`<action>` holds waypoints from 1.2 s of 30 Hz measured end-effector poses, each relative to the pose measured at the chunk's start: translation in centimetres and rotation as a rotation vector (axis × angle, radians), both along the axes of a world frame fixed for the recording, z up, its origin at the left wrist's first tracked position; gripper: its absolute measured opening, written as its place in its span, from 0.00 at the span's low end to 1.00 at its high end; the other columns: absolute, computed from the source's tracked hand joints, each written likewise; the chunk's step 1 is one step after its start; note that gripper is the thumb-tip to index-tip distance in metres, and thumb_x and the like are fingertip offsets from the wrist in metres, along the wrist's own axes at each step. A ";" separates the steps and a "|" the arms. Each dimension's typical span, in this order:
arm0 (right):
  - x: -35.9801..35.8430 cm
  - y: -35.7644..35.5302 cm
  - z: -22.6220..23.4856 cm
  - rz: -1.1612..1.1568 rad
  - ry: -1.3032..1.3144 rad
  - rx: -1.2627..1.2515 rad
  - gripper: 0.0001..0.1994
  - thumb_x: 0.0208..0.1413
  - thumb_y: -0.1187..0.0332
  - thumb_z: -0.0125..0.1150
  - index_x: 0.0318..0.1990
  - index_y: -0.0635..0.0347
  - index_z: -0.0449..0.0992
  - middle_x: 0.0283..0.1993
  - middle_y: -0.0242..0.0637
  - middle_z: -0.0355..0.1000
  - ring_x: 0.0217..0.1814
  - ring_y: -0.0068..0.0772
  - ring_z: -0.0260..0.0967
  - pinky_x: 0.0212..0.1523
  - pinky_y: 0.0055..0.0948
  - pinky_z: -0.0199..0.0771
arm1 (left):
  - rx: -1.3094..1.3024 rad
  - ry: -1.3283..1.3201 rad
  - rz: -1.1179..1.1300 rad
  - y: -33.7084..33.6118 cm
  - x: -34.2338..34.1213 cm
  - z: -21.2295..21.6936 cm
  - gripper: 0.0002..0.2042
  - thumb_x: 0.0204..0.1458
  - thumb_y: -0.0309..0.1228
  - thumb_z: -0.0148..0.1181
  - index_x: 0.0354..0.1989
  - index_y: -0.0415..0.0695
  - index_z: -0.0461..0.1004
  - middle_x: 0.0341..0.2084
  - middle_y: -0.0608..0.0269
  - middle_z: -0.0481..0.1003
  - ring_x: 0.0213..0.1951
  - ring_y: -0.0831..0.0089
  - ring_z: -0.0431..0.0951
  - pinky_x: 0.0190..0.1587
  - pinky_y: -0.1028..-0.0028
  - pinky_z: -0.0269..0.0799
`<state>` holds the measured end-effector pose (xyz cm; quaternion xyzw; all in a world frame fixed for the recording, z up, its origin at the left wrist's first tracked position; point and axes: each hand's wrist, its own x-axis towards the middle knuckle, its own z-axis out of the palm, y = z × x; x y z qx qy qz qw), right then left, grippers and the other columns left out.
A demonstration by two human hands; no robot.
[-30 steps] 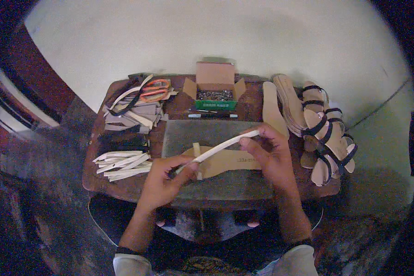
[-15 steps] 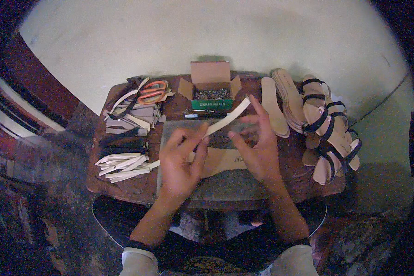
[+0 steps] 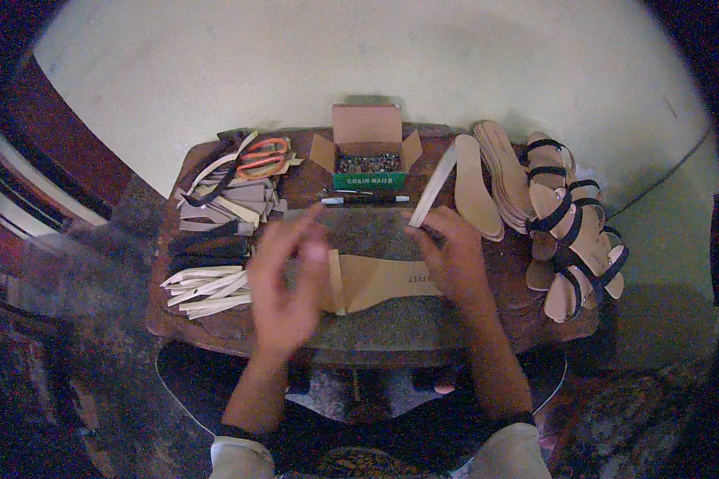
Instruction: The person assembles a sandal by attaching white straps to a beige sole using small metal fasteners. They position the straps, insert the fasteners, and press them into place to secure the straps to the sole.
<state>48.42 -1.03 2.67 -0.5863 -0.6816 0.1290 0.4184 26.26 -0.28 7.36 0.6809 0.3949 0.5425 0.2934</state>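
right hand (image 3: 454, 254) pinches a pale strap (image 3: 433, 189) above the tan insole (image 3: 383, 281).

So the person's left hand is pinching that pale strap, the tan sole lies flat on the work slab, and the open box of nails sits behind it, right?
Not quite: in the head view it is the right hand that pinches the pale strap, not the left hand, which is blurred over the slab. The rest holds: the tan sole lies flat on the work slab, and the open box of nails sits behind it.
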 end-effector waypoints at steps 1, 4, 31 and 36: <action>0.4 0.4 -0.5 0.038 0.121 -0.074 0.11 0.50 0.77 0.61 0.42 0.61 0.76 0.36 0.38 0.73 0.41 0.32 0.72 0.43 0.31 0.72 | -0.122 -0.007 0.004 1.0 -0.8 -0.7 0.13 0.50 0.25 0.58 0.46 0.38 0.75 0.33 0.55 0.74 0.33 0.66 0.75 0.38 0.72 0.70; 0.4 0.9 0.3 0.136 0.346 -0.298 0.08 0.53 0.75 0.59 0.41 0.63 0.75 0.39 0.36 0.74 0.43 0.26 0.71 0.45 0.28 0.72 | -0.309 0.084 -0.045 4.0 -3.4 -4.8 0.13 0.50 0.27 0.57 0.44 0.39 0.75 0.34 0.55 0.74 0.35 0.64 0.74 0.40 0.71 0.68; -2.0 2.7 -0.9 0.368 0.429 -0.572 0.12 0.53 0.73 0.61 0.45 0.61 0.71 0.37 0.34 0.73 0.42 0.25 0.70 0.45 0.27 0.71 | -0.352 0.394 -0.499 4.7 -1.7 -6.3 0.14 0.42 0.35 0.68 0.36 0.43 0.75 0.31 0.55 0.76 0.33 0.61 0.77 0.37 0.66 0.70; -2.1 2.6 -0.5 0.378 0.467 -0.594 0.13 0.53 0.73 0.62 0.46 0.61 0.69 0.36 0.34 0.73 0.42 0.24 0.70 0.45 0.27 0.70 | -0.408 0.340 -0.492 4.4 -1.4 -5.9 0.15 0.44 0.31 0.67 0.41 0.41 0.75 0.34 0.58 0.77 0.38 0.68 0.77 0.43 0.70 0.72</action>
